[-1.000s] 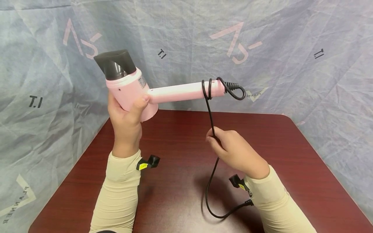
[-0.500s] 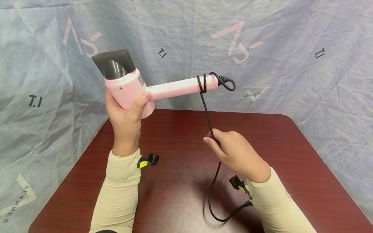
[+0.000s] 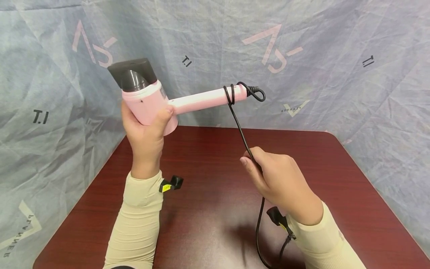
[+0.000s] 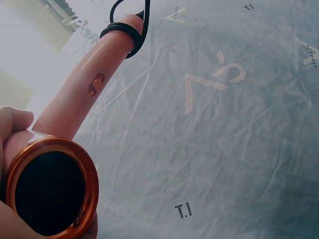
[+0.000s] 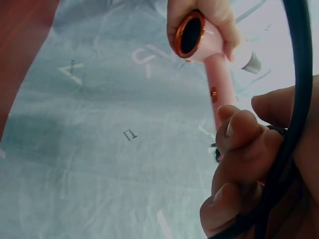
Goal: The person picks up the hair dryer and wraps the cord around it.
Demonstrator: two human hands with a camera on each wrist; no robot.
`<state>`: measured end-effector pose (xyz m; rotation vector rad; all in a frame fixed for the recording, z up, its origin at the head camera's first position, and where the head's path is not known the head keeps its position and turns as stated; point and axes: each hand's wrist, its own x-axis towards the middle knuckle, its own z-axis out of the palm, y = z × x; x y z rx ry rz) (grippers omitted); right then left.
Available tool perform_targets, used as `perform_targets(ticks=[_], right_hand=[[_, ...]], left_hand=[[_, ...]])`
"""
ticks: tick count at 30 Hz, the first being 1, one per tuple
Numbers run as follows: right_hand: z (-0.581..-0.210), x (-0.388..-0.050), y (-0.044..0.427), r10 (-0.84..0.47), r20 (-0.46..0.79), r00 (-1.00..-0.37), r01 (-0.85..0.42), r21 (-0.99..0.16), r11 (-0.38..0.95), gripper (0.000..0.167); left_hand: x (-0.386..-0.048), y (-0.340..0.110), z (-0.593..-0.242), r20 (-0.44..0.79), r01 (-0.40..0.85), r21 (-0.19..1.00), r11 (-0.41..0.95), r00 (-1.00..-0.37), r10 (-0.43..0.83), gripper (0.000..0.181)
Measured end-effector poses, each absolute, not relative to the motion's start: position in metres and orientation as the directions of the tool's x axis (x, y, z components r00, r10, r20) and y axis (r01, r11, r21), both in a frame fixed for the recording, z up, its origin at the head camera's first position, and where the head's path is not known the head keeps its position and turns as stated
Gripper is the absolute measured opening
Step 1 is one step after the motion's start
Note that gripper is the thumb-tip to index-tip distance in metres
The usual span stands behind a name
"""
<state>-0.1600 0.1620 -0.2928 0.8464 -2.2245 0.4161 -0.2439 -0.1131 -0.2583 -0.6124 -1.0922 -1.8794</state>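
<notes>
A pink hair dryer (image 3: 147,106) with a dark nozzle (image 3: 132,74) is held up above the table by my left hand (image 3: 144,142), whose fingers and thumb wrap its body. Its handle (image 3: 201,101) points right and slightly upward. Black cord (image 3: 239,127) winds a couple of turns round the handle's end, then runs down taut to my right hand (image 3: 282,179), which grips it between curled fingers and thumb. Below that hand the cord's free part hangs in a loop. In the left wrist view the copper-rimmed rear (image 4: 92,184) of the dryer and a handle button (image 4: 96,84) show.
A dark red wooden table (image 3: 201,209) lies beneath both hands. Grey-blue printed cloth (image 3: 208,45) hangs behind it and along both sides. Small black wrist cameras sit on the left sleeve (image 3: 137,213) and right sleeve (image 3: 319,235).
The handle's end has swung up and left, tilting the dryer. My right hand has shifted right and slightly down with the cord, and the hanging loop has moved right and lower.
</notes>
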Motion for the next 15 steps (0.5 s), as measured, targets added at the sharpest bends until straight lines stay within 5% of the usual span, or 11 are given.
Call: perform_targets(ticks=[15], right_hand=[[-0.283, -0.1508, 0.1604, -0.512, 0.776, -0.367, -0.734, 0.097, 0.673, 0.04]], left_hand=[[-0.2385, -0.1069, -0.2593, 0.771, 0.843, 0.513, -0.164, -0.536, -0.345, 0.066]])
